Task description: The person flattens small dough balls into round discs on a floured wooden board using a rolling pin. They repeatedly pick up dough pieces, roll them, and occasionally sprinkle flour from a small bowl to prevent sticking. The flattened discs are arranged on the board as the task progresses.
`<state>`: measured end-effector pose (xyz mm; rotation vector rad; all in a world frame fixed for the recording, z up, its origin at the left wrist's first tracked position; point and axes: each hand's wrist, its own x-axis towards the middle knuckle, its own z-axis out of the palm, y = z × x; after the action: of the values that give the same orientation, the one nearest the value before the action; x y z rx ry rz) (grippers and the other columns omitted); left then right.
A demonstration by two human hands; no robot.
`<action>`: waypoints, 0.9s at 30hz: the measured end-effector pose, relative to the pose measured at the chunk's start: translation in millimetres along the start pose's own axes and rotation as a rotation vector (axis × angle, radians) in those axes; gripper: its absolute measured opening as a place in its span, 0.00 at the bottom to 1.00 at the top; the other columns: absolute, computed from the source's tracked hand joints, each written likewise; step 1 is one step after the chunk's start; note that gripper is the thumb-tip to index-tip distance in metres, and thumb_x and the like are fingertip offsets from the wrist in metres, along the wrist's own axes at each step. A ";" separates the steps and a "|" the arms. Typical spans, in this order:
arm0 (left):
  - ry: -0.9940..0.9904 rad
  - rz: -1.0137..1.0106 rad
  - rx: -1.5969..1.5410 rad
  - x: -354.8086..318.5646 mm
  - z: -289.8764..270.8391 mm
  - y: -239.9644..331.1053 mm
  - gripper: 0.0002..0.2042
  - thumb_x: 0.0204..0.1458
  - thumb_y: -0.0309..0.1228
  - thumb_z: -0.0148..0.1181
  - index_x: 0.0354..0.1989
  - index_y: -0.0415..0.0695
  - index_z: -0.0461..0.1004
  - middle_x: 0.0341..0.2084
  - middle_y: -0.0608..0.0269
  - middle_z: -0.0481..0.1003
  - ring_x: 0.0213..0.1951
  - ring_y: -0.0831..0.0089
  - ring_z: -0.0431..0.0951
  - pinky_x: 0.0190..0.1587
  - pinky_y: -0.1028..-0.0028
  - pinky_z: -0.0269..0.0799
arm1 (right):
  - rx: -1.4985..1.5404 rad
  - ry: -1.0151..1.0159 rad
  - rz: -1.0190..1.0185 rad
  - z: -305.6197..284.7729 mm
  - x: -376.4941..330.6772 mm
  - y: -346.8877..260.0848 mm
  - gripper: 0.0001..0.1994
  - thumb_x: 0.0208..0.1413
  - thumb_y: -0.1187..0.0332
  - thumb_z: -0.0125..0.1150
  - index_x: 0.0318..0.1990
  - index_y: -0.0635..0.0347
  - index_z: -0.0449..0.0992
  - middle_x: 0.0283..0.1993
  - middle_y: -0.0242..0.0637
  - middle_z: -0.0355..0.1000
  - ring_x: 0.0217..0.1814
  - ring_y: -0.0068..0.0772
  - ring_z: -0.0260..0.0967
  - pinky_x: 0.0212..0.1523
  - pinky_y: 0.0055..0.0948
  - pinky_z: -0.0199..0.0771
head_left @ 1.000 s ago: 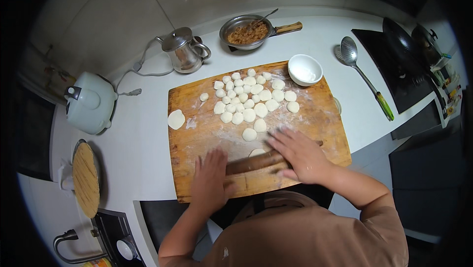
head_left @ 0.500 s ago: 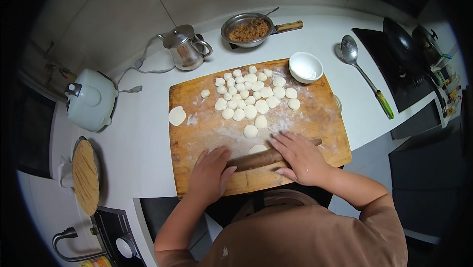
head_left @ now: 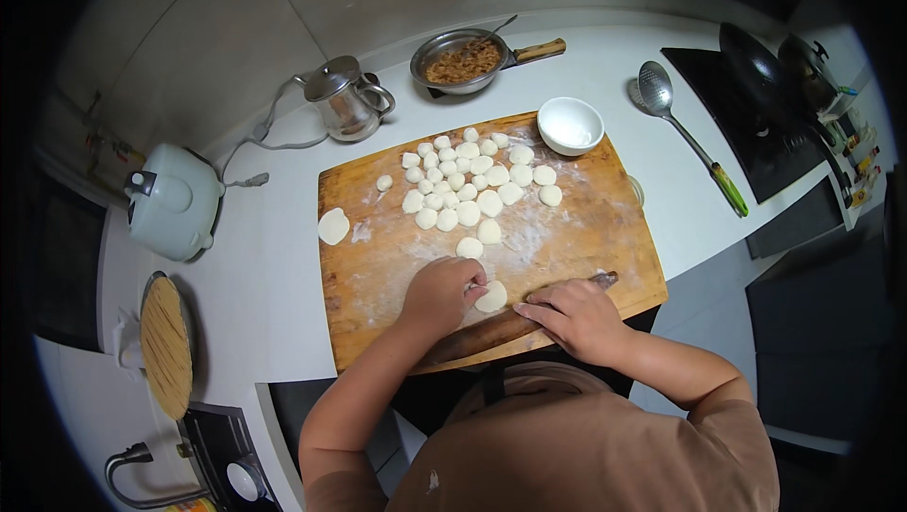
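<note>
A flat round dough wrapper lies near the front of the floured wooden board. My left hand pinches its left edge between thumb and fingers. My right hand is closed over the right part of a dark wooden rolling pin, whose left end lies by my left forearm. Farther back sit several small dough pieces, some round and some pressed flat. One rolled wrapper lies apart at the board's left edge.
A white bowl stands on the board's back right corner. Behind are a pan of brown filling and a metal kettle. A slotted spoon lies right, beside a black hob. At left stand a pale green appliance and a round woven tray.
My left hand has left the rolling pin and taken hold of the wrapper's edge. The pin has come back toward me, uncovering the wrapper; my right hand stays on it.
</note>
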<state>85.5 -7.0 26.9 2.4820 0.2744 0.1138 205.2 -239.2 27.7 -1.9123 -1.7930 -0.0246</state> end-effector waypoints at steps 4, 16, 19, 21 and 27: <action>0.052 0.058 -0.062 -2.6 -5.4 9.9 0.06 0.49 0.30 0.66 0.35 0.48 0.78 0.32 0.61 0.79 0.40 0.57 0.78 0.45 0.60 0.73 | -0.006 -0.005 -0.003 -0.5 -0.8 1.1 0.20 0.55 0.67 0.56 0.56 0.48 0.76 0.51 0.31 0.74 0.53 0.37 0.72 0.50 0.37 0.71; -0.067 0.019 0.201 -88.2 -17.5 12.6 0.30 0.50 0.34 0.66 0.63 0.42 0.67 0.62 0.52 0.68 0.65 0.51 0.65 0.68 0.50 0.57 | 0.048 -0.058 0.031 -7.4 6.3 14.7 0.25 0.51 0.67 0.64 0.59 0.53 0.73 0.52 0.34 0.74 0.54 0.40 0.71 0.51 0.41 0.70; -0.133 -0.035 0.318 -93.7 -4.1 14.0 0.40 0.49 0.39 0.68 0.69 0.39 0.57 0.70 0.48 0.56 0.71 0.48 0.55 0.71 0.46 0.46 | 0.082 -0.120 0.036 -3.2 16.4 14.4 0.26 0.53 0.62 0.64 0.61 0.55 0.71 0.55 0.38 0.73 0.58 0.45 0.69 0.55 0.43 0.69; -0.137 -0.083 0.382 -84.1 -2.0 8.4 0.43 0.49 0.41 0.68 0.71 0.38 0.53 0.72 0.47 0.52 0.73 0.48 0.52 0.73 0.46 0.42 | -0.007 -0.076 0.053 -0.6 33.0 16.5 0.29 0.54 0.58 0.63 0.63 0.57 0.69 0.58 0.41 0.71 0.61 0.48 0.67 0.59 0.44 0.67; -0.027 -0.095 0.419 -45.2 -14.8 -7.5 0.45 0.49 0.42 0.67 0.72 0.39 0.51 0.73 0.49 0.51 0.74 0.50 0.49 0.73 0.47 0.41 | -0.126 -0.019 0.149 8.0 61.0 29.9 0.39 0.56 0.49 0.61 0.69 0.65 0.60 0.70 0.52 0.61 0.75 0.54 0.54 0.72 0.48 0.55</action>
<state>38.0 -2.6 33.5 2.8755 0.4428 -0.0200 238.3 -179.4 31.8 -2.1373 -1.6923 -0.0687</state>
